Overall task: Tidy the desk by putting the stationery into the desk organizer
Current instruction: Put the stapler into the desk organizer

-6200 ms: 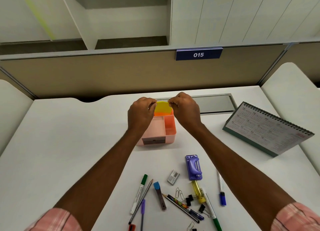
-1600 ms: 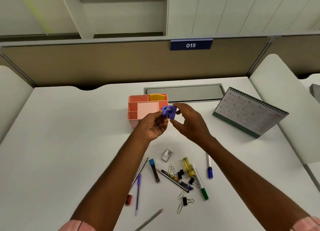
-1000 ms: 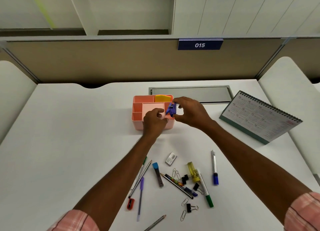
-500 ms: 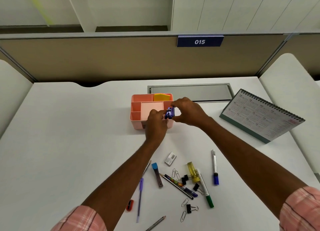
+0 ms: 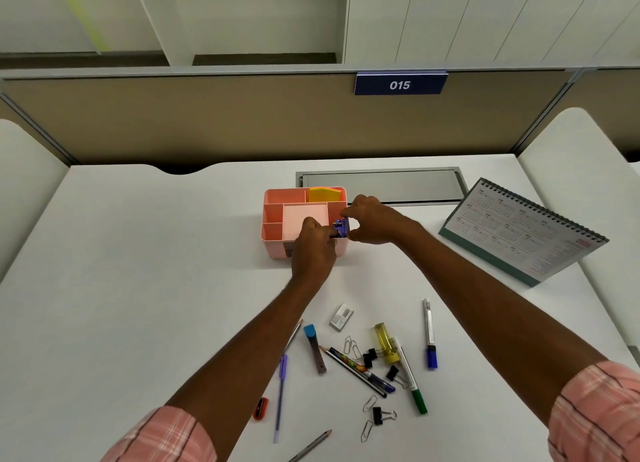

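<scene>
Lower now than a moment ago, the purple stapler (image 5: 341,229) is going down into the slot at the right end of the pink desk organizer (image 5: 277,248). Both hands pinch it with curled fingers. The left hand (image 5: 313,245) is on the near side and the right hand (image 5: 375,221) is on the far side. Yellow notes (image 5: 325,195) already stand in a back slot. I think the job is only just started. Lots still lies on the tabletop (image 5: 138,288): a blue-capped pen (image 5: 429,333), a green marker (image 5: 412,378), a purple pen (image 5: 281,392), a pencil (image 5: 311,446), a yellow highlighter (image 5: 386,344), a red sharpener (image 5: 260,408), a small grey box (image 5: 341,317) and some binder clips (image 5: 382,416). A calendar (image 5: 519,229) stands off to the right.
</scene>
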Tool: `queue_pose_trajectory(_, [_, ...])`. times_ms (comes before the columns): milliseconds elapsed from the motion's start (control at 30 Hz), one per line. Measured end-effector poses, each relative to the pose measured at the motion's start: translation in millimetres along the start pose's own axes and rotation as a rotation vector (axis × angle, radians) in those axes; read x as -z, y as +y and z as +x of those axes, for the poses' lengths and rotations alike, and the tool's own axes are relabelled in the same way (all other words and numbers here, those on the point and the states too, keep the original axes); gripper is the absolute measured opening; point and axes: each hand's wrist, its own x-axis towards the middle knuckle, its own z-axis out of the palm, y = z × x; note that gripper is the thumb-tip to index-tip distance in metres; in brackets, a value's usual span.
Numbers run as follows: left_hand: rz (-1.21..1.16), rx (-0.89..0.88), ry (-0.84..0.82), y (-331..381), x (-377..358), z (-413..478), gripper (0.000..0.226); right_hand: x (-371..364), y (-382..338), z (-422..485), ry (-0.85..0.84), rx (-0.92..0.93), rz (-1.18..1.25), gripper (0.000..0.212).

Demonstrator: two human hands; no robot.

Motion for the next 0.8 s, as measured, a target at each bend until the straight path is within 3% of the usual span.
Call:
queue_pose_trajectory(167, [0.011, -0.041, 0.015, -1, 1, -2, 0.032, -5, 1, -9, -0.038, -0.035, 0.02, 0.071])
queue_pose_trajectory(367, [-0.083, -0.094, 0.03, -7, 5, -9, 0.035, -25, 7, -25, 0.112, -0.058, 0.138, 0.082])
queue_pose_trajectory(567, [-0.148, -0.132, -0.011, -14, 8, -33, 0.039, -55, 4, -60, 0.24, -0.053, 0.261, 0.076])
queue_pose_trajectory(800, [-0.267, -0.169, -0.144, -28, 1, -77, 0.038, -90, -20, -123, 0.214, -0.065, 0.502, 0.06])
